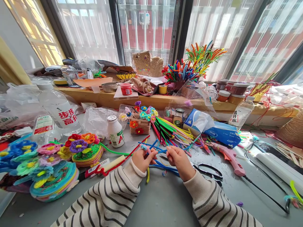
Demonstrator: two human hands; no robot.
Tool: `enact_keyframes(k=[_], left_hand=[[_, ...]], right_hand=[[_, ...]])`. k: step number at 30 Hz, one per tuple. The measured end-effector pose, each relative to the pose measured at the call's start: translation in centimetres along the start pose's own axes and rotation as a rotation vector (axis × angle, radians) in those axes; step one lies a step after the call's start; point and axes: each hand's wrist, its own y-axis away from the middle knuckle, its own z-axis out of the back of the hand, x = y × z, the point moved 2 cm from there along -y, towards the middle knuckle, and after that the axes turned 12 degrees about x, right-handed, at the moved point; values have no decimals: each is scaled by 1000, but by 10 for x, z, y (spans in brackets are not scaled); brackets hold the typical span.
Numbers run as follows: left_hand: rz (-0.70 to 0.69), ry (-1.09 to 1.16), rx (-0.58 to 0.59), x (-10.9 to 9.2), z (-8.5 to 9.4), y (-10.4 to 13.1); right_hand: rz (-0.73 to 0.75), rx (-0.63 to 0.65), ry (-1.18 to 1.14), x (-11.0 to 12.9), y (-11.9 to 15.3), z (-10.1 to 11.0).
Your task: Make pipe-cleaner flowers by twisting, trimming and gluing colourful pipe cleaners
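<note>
My left hand (142, 160) is closed in a pinch on a blue pipe cleaner (155, 146), with a small pink and light-blue fuzzy piece (145, 147) by its fingers. Close by on the right, my right hand (178, 160) pinches the blue pipe cleaner near its other end. More blue pipe cleaners (165, 168) lie on the grey table just below my hands. Black-handled scissors (210, 170) rest beside my right wrist, their blades partly hidden by that hand. A red pipe cleaner (129, 155) slants past my left hand.
Fuzzy flowers on round bases (55, 186) fill the left side. A white bottle (115, 132), a flower basket (140, 126) and many coloured pipe cleaners (174, 129) stand behind my hands. A pink glue gun (230, 159) with a black cord lies right, near a blue tissue pack (222, 134).
</note>
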Motion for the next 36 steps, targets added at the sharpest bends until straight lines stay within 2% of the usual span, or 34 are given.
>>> enact_keyframes(k=[4, 8, 12, 16, 22, 24, 27, 30, 33, 36], left_hand=[[31, 56, 62, 1, 1, -2], [18, 91, 71, 8, -1, -4], [-4, 139, 69, 14, 3, -7], [-57, 193, 37, 11, 12, -11], [5, 176, 111, 6, 11, -9], [19, 134, 135, 6, 9, -7], [45, 173, 160, 7, 6, -6], [67, 245, 103, 8, 6, -6], [76, 305, 29, 8, 7, -6], [91, 374, 6, 6, 8, -6]], right_hand=[[-16, 30, -177, -1, 0, -4], [-15, 38, -183, -4, 0, -2], [20, 7, 14, -4, -1, 2], [103, -44, 241, 0, 0, 3], [170, -87, 397, 3, 2, 4], [164, -79, 337, 2, 2, 4], [131, -58, 116, 0, 0, 5], [136, -13, -35, -1, -1, 4], [147, 87, -40, -1, 0, 0], [145, 164, 27, 0, 3, -5]])
